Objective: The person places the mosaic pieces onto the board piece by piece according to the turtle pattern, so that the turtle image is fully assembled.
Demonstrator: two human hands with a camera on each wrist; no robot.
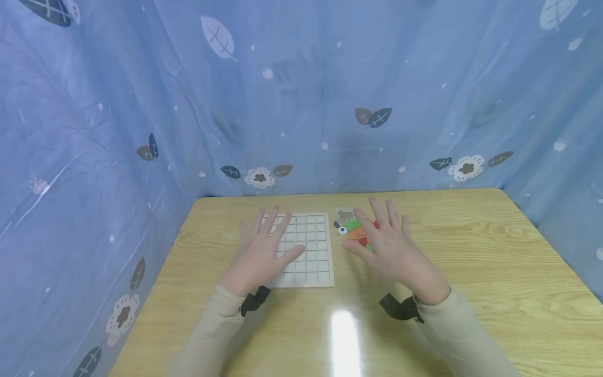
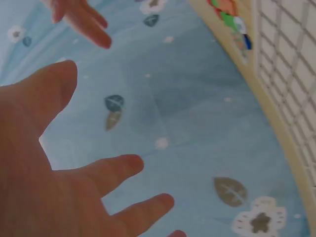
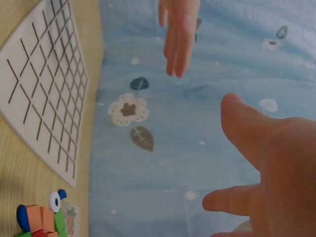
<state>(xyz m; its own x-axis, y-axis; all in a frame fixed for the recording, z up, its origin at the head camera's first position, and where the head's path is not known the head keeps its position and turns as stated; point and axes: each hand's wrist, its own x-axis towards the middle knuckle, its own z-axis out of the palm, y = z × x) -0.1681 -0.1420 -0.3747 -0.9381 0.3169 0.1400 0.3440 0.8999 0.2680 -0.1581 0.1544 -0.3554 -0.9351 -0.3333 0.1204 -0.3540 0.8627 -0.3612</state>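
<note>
Fingers spread, my left hand hovers over the left part of a white grid board and holds nothing. My right hand, also spread and holding nothing, is above a small cluster of coloured pieces. Orange, green, red and blue pieces show there, partly hidden behind the fingers in the head view. A round white piece with a dark centre lies at the cluster's edge. Just behind the pieces is a small printed card, partly covered by the right hand.
The wooden table ends at a blue curtain with leaf and flower prints, which also hangs along the left side. Black straps circle both wrists. A bright light reflection shows on the table's near part.
</note>
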